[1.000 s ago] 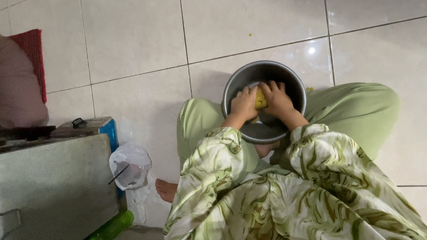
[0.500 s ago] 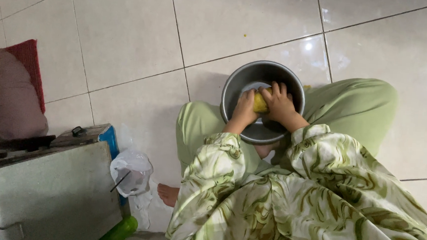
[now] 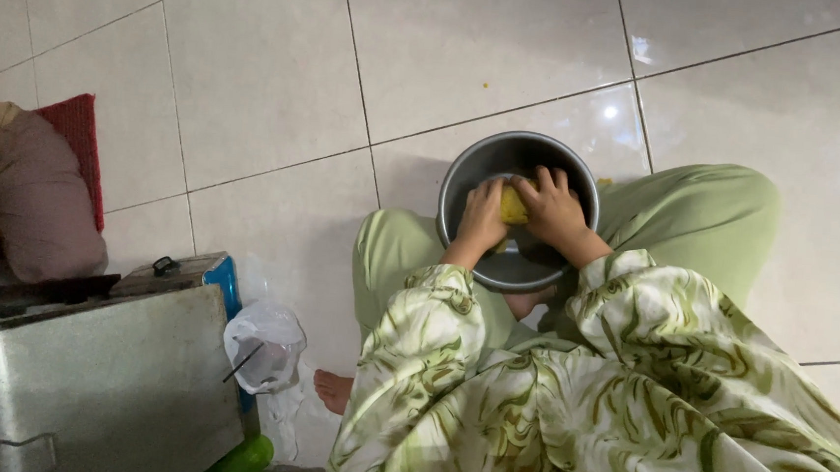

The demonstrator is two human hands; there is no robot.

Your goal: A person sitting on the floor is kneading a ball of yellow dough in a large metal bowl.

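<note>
Person sits cross-legged on the white tiled floor (image 3: 254, 77), seen from above. A round grey metal pot (image 3: 473, 176) rests on the floor between the knees, against the green trouser legs (image 3: 698, 211). Both hands are inside the pot. The left hand (image 3: 485, 216) and the right hand (image 3: 555, 211) press from either side on a yellow lump (image 3: 513, 205), which sits low in the pot, near its middle. Left grip is closed around the lump's left side, fingers curled over it. Right grip wraps the lump's top and right side, fingers spread and bent over it. Cannot tell what the lump is made of. Sleeves of a green-and-white leaf-print garment (image 3: 625, 398) cover both forearms to the wrists. A bare foot (image 3: 333, 390) shows under the garment at lower left.

To the left, well apart from the pot: a steel box (image 3: 84, 390), a blue-edged container (image 3: 225, 282) behind it, a crumpled white plastic bag (image 3: 265, 343) beside that, a green bottle-like thing (image 3: 242, 462) at the bottom edge. A red mat (image 3: 78, 128) and a pinkish cushion (image 3: 28, 199) lie at far left.
</note>
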